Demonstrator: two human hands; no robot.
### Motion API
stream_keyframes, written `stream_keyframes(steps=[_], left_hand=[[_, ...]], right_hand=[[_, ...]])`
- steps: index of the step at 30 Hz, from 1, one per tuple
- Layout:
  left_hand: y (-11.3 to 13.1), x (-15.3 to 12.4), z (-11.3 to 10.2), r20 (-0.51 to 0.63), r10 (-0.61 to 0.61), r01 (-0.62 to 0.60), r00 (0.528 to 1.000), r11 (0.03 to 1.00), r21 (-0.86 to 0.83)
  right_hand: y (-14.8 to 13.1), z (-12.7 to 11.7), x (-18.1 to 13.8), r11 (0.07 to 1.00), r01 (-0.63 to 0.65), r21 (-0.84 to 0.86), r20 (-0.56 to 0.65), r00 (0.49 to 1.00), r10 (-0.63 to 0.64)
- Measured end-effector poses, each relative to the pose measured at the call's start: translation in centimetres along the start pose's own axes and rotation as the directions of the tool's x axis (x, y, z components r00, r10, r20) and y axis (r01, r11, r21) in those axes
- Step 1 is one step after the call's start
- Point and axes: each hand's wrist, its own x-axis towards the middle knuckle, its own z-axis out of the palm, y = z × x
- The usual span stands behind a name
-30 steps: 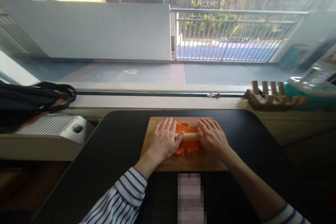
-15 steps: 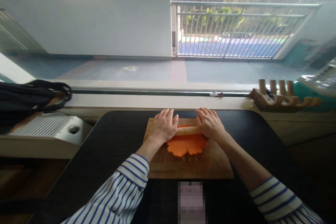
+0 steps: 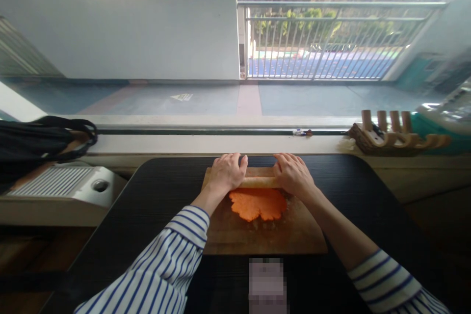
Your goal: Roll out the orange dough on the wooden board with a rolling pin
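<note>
A flattened patch of orange dough lies on a wooden cutting board on a black table. A light wooden rolling pin rests across the board's far edge, just beyond the dough. My left hand presses on the pin's left end with its fingers curled over it. My right hand lies on the pin's right end, fingers stretched forward. Both sleeves are striped blue and white.
A window sill runs behind the table. A wooden rack and a teal container sit at the right. A white appliance and a black bag are at the left. A blurred rectangle lies at the near table edge.
Both hands rolled the pin away from me, from the middle of the dough to the board's far edge. The dough now lies uncovered and flatter.
</note>
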Motion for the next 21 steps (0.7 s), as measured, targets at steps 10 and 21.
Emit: stream_keyframes(steps=[10, 21], left_hand=[[-0.4, 1.5, 0.7, -0.019, 0.008, -0.007, 1.0, 1.0, 0.026], [-0.5, 3.2, 1.2, 0.032, -0.061, 0.059, 0.998, 0.996, 0.064]], right_hand=[[-0.4, -0.4, 0.3, 0.999, -0.048, 0.013, 0.034, 0.998, 0.047], [-0.2, -0.5, 1.6, 0.994, -0.112, 0.01, 0.162, 0.981, 0.109]])
